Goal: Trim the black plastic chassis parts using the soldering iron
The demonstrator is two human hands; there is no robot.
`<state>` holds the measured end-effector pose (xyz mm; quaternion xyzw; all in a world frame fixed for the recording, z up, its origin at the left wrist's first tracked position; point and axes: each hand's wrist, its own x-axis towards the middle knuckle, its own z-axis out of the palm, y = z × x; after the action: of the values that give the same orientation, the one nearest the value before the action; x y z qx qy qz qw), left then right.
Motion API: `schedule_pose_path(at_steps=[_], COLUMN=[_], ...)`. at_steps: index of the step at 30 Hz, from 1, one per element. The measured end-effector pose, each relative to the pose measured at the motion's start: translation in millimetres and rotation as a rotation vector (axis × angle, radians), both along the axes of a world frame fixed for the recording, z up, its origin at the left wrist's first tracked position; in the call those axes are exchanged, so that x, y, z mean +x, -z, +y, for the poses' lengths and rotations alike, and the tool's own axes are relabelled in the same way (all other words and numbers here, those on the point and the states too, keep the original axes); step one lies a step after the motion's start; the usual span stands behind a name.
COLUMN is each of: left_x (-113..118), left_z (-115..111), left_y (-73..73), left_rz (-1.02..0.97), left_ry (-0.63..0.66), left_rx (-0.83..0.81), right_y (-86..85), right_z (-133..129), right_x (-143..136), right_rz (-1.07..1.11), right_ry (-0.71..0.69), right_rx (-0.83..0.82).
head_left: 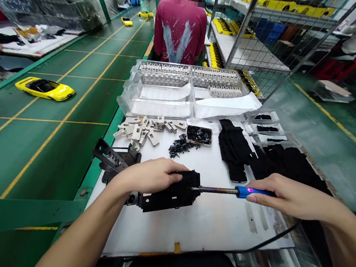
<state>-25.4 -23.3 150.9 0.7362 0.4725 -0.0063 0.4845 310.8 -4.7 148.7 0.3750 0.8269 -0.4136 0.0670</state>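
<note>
My right hand (275, 196) is closed around the blue handle of a soldering iron (219, 191), which has a small lit spot. The iron's metal shaft points left, its tip at the right end of a black plastic part (176, 195). My left hand (155, 176) grips that black part from above, thumb and fingers along its near and upper side. Behind my left wrist stands a dark metal iron stand (114, 160) with a coil in it. Beyond the hands lie a pile of beige plastic pieces (136, 132), a heap of small black bits (180, 146) and a small tray (198, 143) of dark bits.
A clear plastic tray (158, 108) with rows of beige pieces is at the table's back. Flat black parts (233, 150) lie at right. The iron's cord (269, 241) loops along the front. Left runs a green conveyor (78, 110) carrying yellow toy cars (45, 89). A person (181, 30) sits ahead.
</note>
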Motion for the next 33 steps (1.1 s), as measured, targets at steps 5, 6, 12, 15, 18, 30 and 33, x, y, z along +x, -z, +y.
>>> schedule_pose_path(at_steps=[5, 6, 12, 15, 18, 30, 33], left_x=[3.2, 3.3, 3.6, 4.5, 4.7, 2.5, 2.4], left_z=[1.8, 1.8, 1.1, 1.1, 0.9, -0.9, -1.3], left_y=[0.7, 0.7, 1.1, 0.8, 0.8, -0.2, -1.4], left_rz=[-0.002, -0.001, 0.006, 0.012, 0.017, -0.019, -0.026], left_ry=[-0.014, -0.016, -0.013, -0.004, -0.007, -0.027, -0.028], left_rx=[-0.009, -0.007, -0.011, -0.015, -0.012, -0.016, -0.021], right_y=[10.1, 10.9, 12.5, 12.3, 11.5, 13.9, 13.5], right_z=[-6.7, -7.2, -5.0, -4.4, -5.6, -10.0, -10.1], right_x=[-18.6, -21.3, -28.2, -30.8, -32.9, -31.3, -30.7], right_rz=[-0.067, -0.068, -0.069, -0.069, -0.064, -0.051, -0.035], right_ry=[-0.058, -0.059, -0.069, -0.062, -0.052, -0.019, -0.021], right_rx=[-0.039, -0.041, -0.027, -0.016, -0.016, -0.049, -0.057])
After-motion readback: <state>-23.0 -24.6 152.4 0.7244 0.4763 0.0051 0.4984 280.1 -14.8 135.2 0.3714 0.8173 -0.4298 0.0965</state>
